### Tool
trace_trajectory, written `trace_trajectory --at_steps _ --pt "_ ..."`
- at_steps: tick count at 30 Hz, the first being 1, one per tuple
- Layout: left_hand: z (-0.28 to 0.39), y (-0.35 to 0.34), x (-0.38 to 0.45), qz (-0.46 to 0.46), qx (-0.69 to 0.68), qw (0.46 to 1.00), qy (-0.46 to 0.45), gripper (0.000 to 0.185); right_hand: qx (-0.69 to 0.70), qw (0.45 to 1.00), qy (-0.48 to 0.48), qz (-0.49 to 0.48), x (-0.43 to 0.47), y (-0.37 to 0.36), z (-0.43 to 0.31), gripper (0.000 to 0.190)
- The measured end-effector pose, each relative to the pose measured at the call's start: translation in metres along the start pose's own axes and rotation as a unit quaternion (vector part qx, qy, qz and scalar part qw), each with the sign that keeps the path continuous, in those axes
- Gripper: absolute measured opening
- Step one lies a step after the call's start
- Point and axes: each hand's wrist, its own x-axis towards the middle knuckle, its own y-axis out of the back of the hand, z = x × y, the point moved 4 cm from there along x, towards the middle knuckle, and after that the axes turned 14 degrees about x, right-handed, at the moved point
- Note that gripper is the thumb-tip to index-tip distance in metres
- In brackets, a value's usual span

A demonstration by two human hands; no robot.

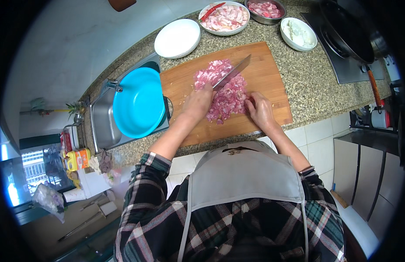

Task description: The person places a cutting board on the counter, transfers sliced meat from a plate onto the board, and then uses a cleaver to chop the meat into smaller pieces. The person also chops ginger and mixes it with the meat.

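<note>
My left hand [199, 101] grips a kitchen knife; its handle is hidden in the fist. The broad steel blade [233, 71] slants up to the right across a heap of chopped pink meat [227, 101]. The meat is spread over the middle of a wooden cutting board [269, 68], with small bits scattered around it. At the heap's right edge, my right hand [262, 109] rests with thumb and fingers slightly apart. Its fingertips are against the meat, and I see nothing held in them.
Behind the board stand a white plate [178, 38], a bowl of pale meat pieces [227, 20] with a red chili [211, 12], a metal bowl of red meat [265, 12] and a white bowl [299, 34]. A blue basin [140, 103] sits over the sink [106, 126]. A wok [348, 31] is right.
</note>
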Motion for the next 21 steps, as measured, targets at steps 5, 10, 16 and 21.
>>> trace_trajectory --at_steps 5,10,16,21 --pt "-0.018 -0.004 0.000 0.004 -0.006 0.999 0.031 0.024 -0.027 0.996 -0.077 0.036 -0.008 -0.002 -0.005 0.034" --pt "-0.035 -0.029 0.001 0.047 -0.050 0.998 -0.014 0.029 -0.150 0.988 -0.012 0.020 -0.014 -0.036 -0.005 0.046" --pt "-0.105 -0.040 -0.020 0.072 -0.106 0.988 0.091 0.033 0.051 0.973 -0.224 0.030 0.006 -0.048 0.005 0.015" --pt "-0.134 -0.018 -0.056 0.131 -0.169 0.973 0.092 0.030 0.105 0.969 -0.221 -0.021 0.069 -0.046 -0.045 0.011"
